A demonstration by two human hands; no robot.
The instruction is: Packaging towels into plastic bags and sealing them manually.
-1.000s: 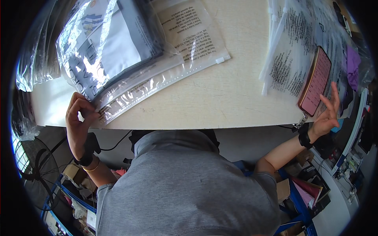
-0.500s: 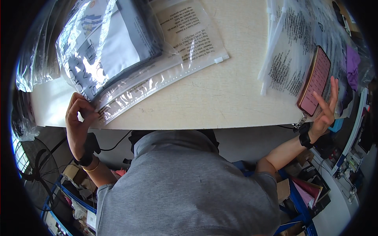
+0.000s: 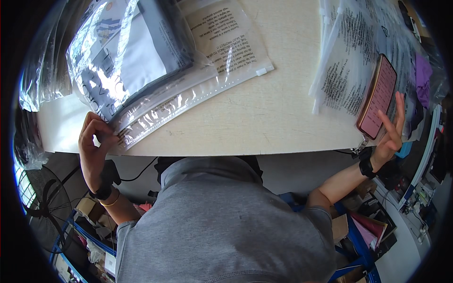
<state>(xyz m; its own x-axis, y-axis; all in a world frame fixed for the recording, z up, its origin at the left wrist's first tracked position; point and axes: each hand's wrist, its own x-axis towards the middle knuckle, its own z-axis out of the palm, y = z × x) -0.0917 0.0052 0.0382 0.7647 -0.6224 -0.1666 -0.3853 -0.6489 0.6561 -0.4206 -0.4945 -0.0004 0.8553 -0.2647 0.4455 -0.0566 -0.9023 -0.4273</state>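
Item, my left hand [image 3: 96, 137]: thumb and forefinger together, clamped on the near left corner of a flat clear zip bag [image 3: 238, 45] by the table's front edge; whether a second film is caught in the pinch, I cannot tell. Item, that zip bag: at the left of the pale table [image 3: 269, 122], closure strip slanting up to the right, white slider [image 3: 262, 71] at its far end. Item, a glossy filled bag [image 3: 146, 52], grey folded contents, lying over it. Item, my right hand [image 3: 389, 144]: fingers apart, nothing gripped, one finger over the lower part of a phone [image 3: 379, 96] with a lit pink screen; contact or hover, I cannot tell. Item, a stack of clear printed bags [image 3: 340, 80], the phone on top, at the table's right. Step in hand, by my judgement: consulting the screen while the bag corner is held. Next move, as I judge it: a light, exact fingertip for the screen, and a left pinch firm enough to hold the film without creasing it.
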